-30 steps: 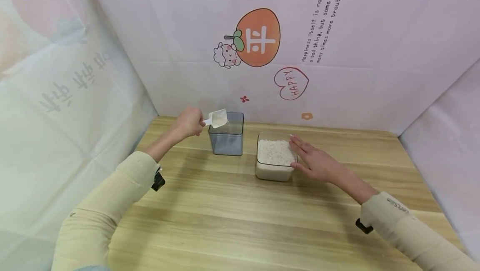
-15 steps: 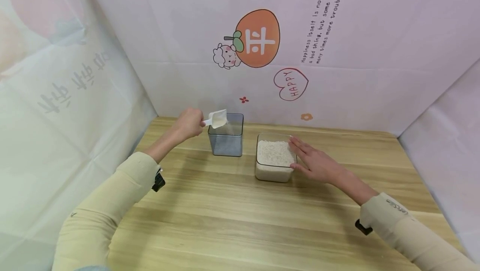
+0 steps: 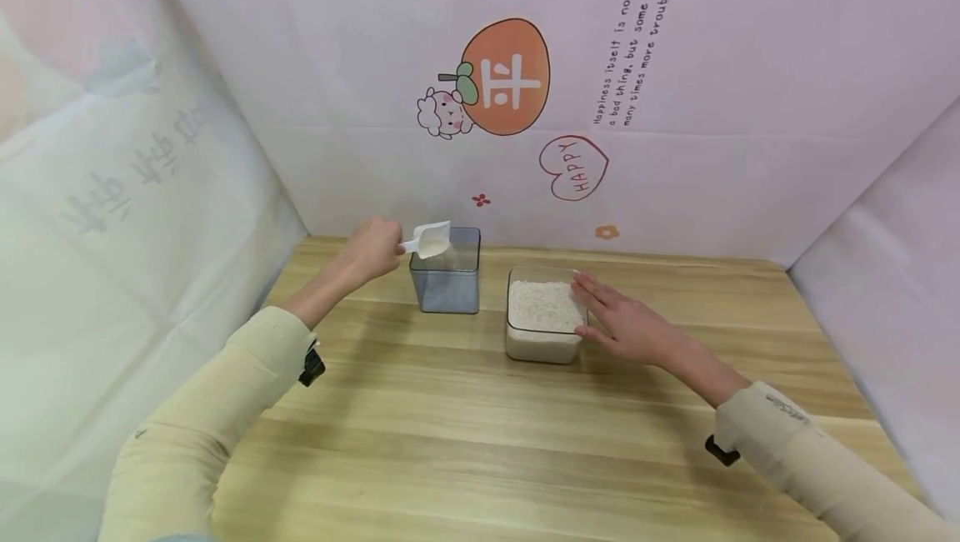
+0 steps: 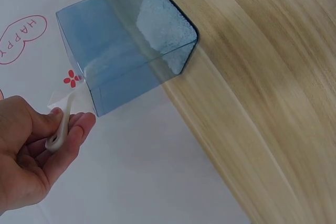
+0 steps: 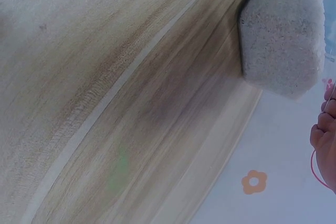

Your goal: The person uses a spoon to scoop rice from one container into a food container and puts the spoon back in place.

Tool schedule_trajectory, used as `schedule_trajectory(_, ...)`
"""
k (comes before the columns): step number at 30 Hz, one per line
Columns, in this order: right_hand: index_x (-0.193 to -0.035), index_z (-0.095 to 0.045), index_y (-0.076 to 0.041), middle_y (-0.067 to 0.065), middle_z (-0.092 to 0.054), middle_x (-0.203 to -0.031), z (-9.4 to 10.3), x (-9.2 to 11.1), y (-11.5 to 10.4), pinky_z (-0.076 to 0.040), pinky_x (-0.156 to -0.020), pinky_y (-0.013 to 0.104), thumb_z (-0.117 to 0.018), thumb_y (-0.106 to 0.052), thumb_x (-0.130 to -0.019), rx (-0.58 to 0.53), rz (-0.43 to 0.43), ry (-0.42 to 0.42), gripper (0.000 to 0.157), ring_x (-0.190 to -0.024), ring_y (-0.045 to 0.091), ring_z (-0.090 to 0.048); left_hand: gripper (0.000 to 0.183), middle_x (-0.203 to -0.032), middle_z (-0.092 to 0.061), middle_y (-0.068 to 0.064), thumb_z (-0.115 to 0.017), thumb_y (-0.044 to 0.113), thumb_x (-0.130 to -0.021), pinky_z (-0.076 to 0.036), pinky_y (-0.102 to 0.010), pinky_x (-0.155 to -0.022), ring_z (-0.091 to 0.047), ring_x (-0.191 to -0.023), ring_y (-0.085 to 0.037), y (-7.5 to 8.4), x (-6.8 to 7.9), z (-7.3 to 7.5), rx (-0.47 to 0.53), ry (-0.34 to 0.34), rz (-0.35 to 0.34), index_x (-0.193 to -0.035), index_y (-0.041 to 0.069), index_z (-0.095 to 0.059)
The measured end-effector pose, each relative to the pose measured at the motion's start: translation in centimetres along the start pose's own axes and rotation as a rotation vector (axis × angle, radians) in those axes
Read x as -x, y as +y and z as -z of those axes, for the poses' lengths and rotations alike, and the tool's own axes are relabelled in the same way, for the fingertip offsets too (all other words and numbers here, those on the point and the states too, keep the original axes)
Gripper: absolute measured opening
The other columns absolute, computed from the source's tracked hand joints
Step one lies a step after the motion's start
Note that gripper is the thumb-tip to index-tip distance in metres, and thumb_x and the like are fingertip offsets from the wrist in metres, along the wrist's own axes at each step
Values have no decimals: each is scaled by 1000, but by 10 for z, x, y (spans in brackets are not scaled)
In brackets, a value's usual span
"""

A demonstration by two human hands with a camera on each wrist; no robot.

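Observation:
My left hand [image 3: 375, 248] pinches the handle of a small white scoop [image 3: 432, 240] over the open top of a bluish see-through square container [image 3: 450, 292]. The scoop tips toward the container, and fine white grains that look like rice fall from its lip. In the left wrist view, a layer of rice [image 4: 163, 22] shows at the bottom of the blue container. To the right stands a clear square container [image 3: 543, 348] nearly full of rice [image 3: 546, 306]. My right hand [image 3: 630, 329] rests with extended fingers on that container's right rim.
Both containers stand toward the back of a wooden table [image 3: 465, 434]. Close behind them rises a white printed sheet [image 3: 690, 183], and another white sheet [image 3: 195, 233] closes the left side.
Grains are streaming from the scoop into the blue container, and the scoop holds less. Both hands keep their places; the head view has shifted slightly.

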State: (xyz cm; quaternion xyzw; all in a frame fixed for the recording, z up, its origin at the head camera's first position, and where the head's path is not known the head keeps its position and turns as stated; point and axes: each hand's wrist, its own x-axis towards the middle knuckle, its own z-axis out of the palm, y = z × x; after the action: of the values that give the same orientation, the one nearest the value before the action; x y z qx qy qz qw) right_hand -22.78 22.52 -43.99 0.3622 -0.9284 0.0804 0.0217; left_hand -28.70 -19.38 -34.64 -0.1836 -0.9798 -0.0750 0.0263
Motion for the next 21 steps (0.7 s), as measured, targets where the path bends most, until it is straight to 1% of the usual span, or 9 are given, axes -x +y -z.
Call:
schedule_trajectory(4, -154, -29, 3, 22, -22, -163, -3, -2, 1, -39, -112, 55, -50, -44, -103, 16, 9, 15, 73, -148, 42, -28, 12, -67, -63, -9, -67, 3, -90, -40, -29, -53, -49, -58, -19, 0, 2, -3, -9, 4, -8, -79, -1, -68)
schedule_trajectory(8, -153, -30, 5, 23, -23, -162, -4, -3, 1, -39, -111, 55, -52, -42, -103, 21, 11, 28, 72, -148, 42, -29, 10, -73, -66, -11, -67, 4, -90, -43, -30, -54, -51, -60, -19, 1, 2, -7, -47, 16, -29, -82, -1, -68)
schedule_trajectory(12, -154, -28, 4, 22, -22, -163, -3, -4, 2, -39, -112, 55, -52, -42, -103, 17, 5, 18, 72, -148, 42, -28, 7, -77, -70, -14, -69, 3, -88, -50, -34, -56, -58, -62, -22, 4, 3, -8, -104, 51, -58, -84, -3, -70)
schedule_trajectory(15, -154, -28, 3, 22, -22, -163, -3, -4, 2, -39, -112, 55, -52, -42, -102, 14, 5, 14, 73, -148, 42, -28, 5, -76, -71, -15, -69, -1, -85, -52, -38, -55, -61, -62, -25, 7, 5, -9, -154, 79, -95, -81, -2, -71)
schedule_trajectory(18, -154, -29, 3, 22, -22, -163, -3, -3, 2, -39, -112, 54, -52, -43, -102, 14, 7, 15, 73, -148, 42, -28, 6, -71, -69, -13, -66, -6, -82, -50, -36, -51, -59, -59, -25, 9, 7, -11, -202, 89, -121, -80, -2, -70)
schedule_trajectory(21, -154, -29, 3, 21, -22, -164, -4, -2, 1, -38, -113, 54, -52, -43, -102, 8, 4, 12, 73, -148, 42, -28, 9, -68, -66, -11, -64, -9, -80, -48, -34, -48, -54, -56, -22, 11, 9, -13, -242, 84, -128, -82, -3, -70)
